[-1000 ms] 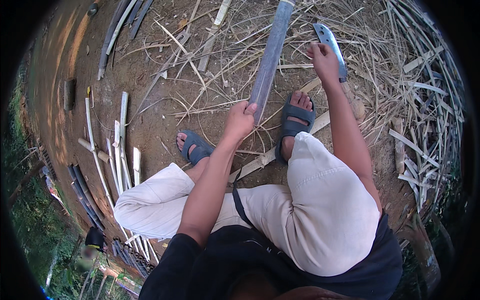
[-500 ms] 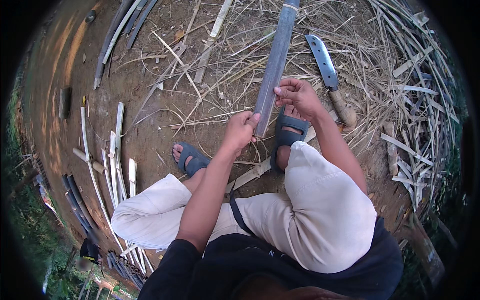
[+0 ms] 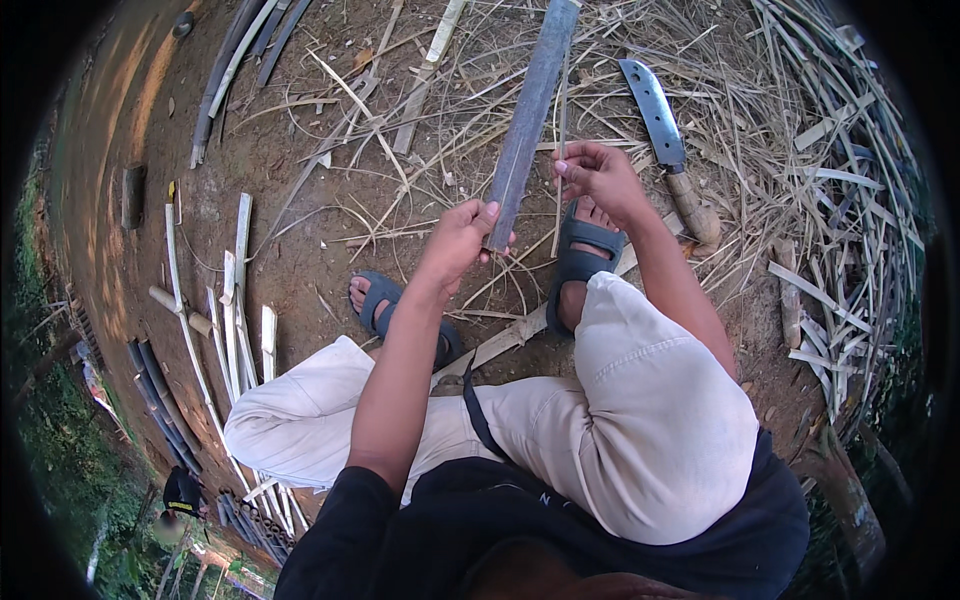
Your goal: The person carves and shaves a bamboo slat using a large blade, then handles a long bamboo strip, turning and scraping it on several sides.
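Note:
My left hand is closed round the near end of a long, dark grey split bamboo piece, thumb on top. The piece slants away to the top of the view. Just right of it, my right hand pinches a thin pale bamboo sliver between thumb and fingers. The sliver runs nearly alongside the dark piece, with a gap between them at the near end. Whether they join at the far end I cannot tell. A broad-bladed knife with a wooden handle lies on the shavings right of my right hand.
Thin bamboo shavings litter the dirt ahead. A heap of split strips lies at the right. Pale slats and dark bamboo lengths lie at the left. My sandalled feet are just below the hands.
My left hand and the dark bamboo piece have moved left and slightly away. My right hand has come apart from the piece, and a thin sliver now shows in its fingers.

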Demonstrator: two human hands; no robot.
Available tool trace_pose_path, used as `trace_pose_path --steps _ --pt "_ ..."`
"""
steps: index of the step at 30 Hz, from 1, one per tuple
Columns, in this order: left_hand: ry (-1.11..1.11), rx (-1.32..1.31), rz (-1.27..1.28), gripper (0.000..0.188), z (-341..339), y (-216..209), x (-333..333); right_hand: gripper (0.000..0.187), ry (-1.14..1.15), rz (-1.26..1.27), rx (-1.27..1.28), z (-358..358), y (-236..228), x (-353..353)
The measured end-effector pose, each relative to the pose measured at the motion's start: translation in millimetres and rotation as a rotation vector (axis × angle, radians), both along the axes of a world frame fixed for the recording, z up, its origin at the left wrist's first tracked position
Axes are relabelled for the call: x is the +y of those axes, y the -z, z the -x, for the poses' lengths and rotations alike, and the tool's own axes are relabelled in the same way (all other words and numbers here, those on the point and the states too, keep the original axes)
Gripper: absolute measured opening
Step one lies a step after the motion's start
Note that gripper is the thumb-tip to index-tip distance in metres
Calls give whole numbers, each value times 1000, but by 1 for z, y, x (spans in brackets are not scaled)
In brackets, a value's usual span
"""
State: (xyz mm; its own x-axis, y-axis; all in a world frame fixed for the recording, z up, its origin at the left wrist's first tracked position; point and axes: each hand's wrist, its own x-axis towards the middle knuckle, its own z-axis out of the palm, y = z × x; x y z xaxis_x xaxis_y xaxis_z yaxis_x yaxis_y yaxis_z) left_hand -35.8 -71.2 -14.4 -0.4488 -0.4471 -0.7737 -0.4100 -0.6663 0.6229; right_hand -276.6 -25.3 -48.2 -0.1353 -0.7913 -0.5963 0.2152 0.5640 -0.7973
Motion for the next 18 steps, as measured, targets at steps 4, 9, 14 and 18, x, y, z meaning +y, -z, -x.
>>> trace_pose_path --steps 4,9,14,18 --pt "-10 58 -30 33 3 2 3 18 -4 17 -11 0 1 0" --pt "-87 147 -129 38 5 -4 4 19 -5 5 -1 3 9 2" --pt "-181 152 -198 54 4 0 3 21 -6 7 -54 4 9 1" --pt "-68 109 -189 62 13 -4 -5 22 -35 46 -91 0 0 0"
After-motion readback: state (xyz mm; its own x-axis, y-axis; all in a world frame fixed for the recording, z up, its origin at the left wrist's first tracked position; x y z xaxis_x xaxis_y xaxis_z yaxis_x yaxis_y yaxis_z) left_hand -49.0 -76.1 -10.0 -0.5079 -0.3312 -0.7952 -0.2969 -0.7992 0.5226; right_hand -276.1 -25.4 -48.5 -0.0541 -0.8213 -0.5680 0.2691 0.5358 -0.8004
